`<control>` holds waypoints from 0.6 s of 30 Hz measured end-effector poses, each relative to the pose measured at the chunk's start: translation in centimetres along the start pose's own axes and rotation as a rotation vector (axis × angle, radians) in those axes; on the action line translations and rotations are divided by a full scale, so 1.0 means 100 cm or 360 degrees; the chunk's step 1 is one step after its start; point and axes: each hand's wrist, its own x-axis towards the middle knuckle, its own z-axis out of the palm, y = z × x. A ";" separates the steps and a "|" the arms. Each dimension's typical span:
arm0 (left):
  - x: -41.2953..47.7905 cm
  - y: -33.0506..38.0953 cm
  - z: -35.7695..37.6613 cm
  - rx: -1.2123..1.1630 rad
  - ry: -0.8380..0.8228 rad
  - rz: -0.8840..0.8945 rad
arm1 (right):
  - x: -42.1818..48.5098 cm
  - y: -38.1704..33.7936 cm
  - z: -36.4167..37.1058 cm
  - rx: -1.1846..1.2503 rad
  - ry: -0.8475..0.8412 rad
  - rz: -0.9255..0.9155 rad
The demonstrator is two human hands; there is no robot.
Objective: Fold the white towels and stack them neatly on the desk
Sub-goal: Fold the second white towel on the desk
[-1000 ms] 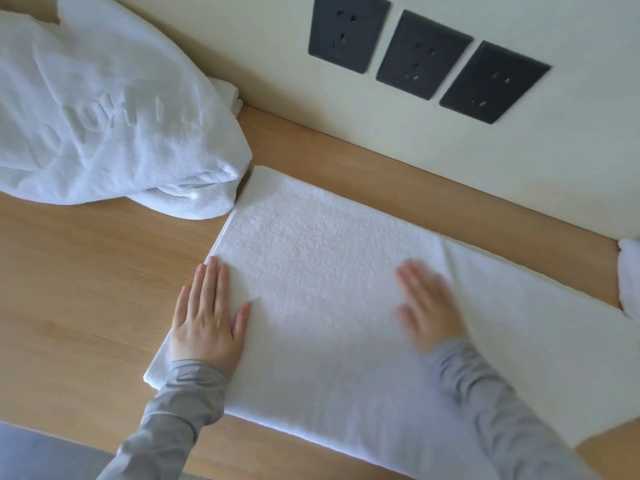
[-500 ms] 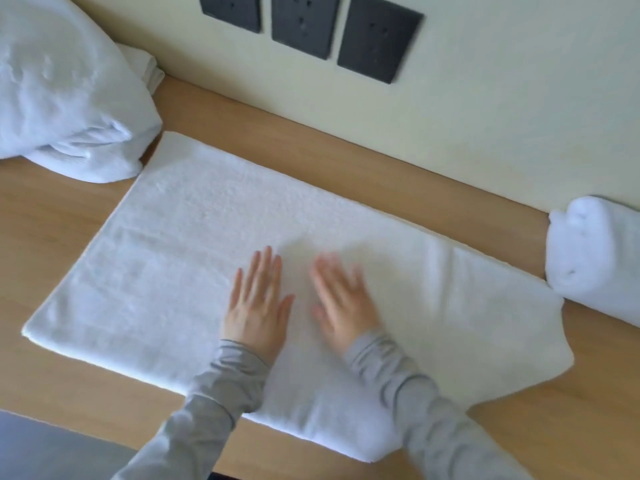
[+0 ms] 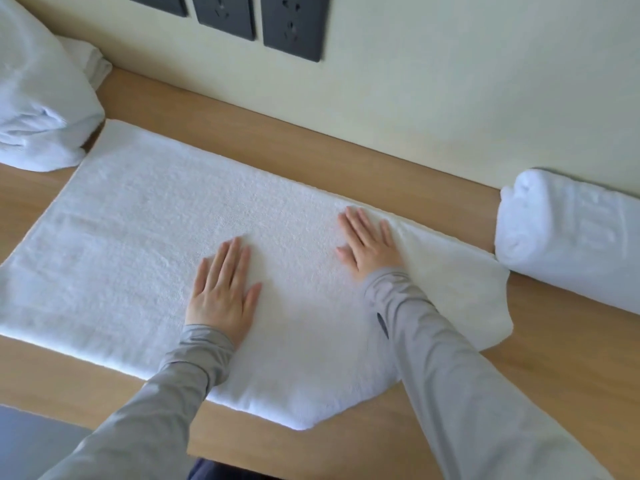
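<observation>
Towel lies flat mid-desk, my left hand and right hand pressing it with spread fingers; soft, limp, light, probably best pinched at its 3 o'clock corners.

One surface carries one flat towel, one rolled towel and one heap whose towel count I cannot tell. Two hands: left hand, right hand. Three sockets.
</observation>
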 end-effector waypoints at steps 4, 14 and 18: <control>0.001 0.003 0.001 0.0002 0.0012 -0.0019 | -0.039 0.012 -0.021 0.0405 0.0431 0.0376; -0.001 0.004 0.000 -0.0018 0.0011 -0.0009 | -0.189 0.059 -0.001 0.2875 0.1268 0.2043; 0.000 0.003 0.000 -0.0013 0.0011 -0.0001 | -0.174 0.053 -0.008 0.3325 0.1067 0.1822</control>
